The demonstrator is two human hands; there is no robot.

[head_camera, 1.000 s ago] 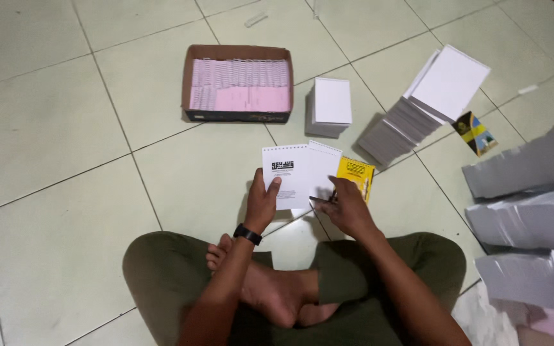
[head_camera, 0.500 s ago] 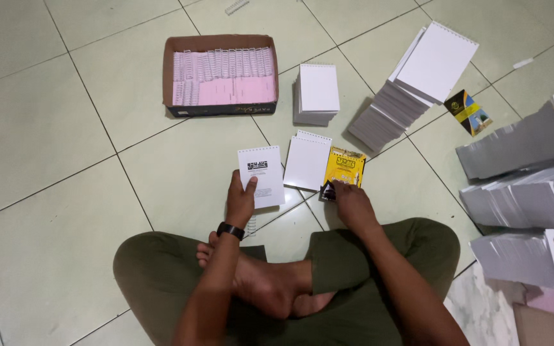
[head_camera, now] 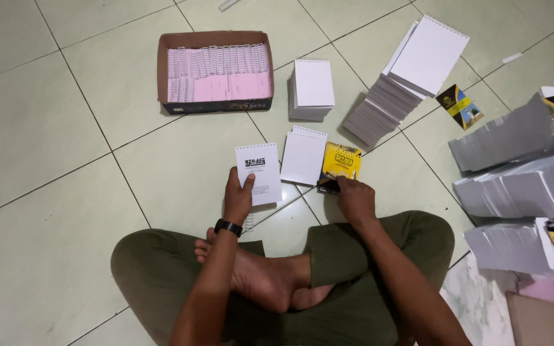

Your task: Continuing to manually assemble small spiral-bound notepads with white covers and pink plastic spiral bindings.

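Observation:
I sit cross-legged on a tiled floor. My left hand, with a black wristband, holds a white card with a black printed mark flat on the floor. Beside it lies a white spiral-bound notepad. My right hand rests its fingers on the lower edge of a yellow printed cover that lies right of the notepad.
A cardboard box with white spiral coils and pink sheets sits at the back. A stack of white notepads and a slanted pile lie beyond. Grey paper stacks fill the right side.
The three pieces now lie apart side by side. My left hand has slid the white card to the left, and my right hand has come down onto the yellow cover.

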